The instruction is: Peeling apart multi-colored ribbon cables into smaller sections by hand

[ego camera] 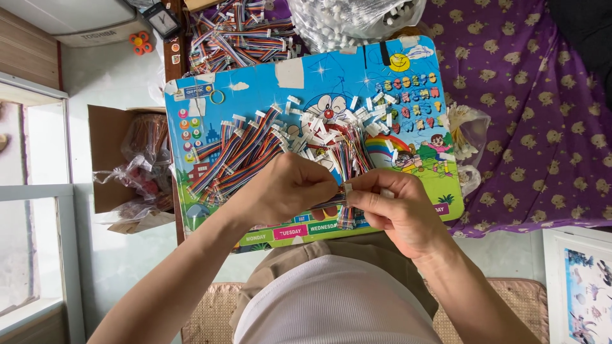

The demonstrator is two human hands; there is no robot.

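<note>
My left hand (287,188) pinches a short multicoloured ribbon cable (328,202) by its end. My right hand (395,210) grips a small white plastic connector (348,188) at the tip of that cable; the two hands meet over the near edge of a blue cartoon lap table (255,95). On the board lie a heap of loose ribbon cables (239,153), a bundle of finished cables (347,156) and several scattered white connectors (319,127).
More ribbon cables (239,32) are piled beyond the board, beside a clear bag of white connectors (350,19). A cardboard box with plastic bags (131,165) stands at the left. A purple patterned cloth (529,114) covers the right. A small clock (162,19) sits at the top.
</note>
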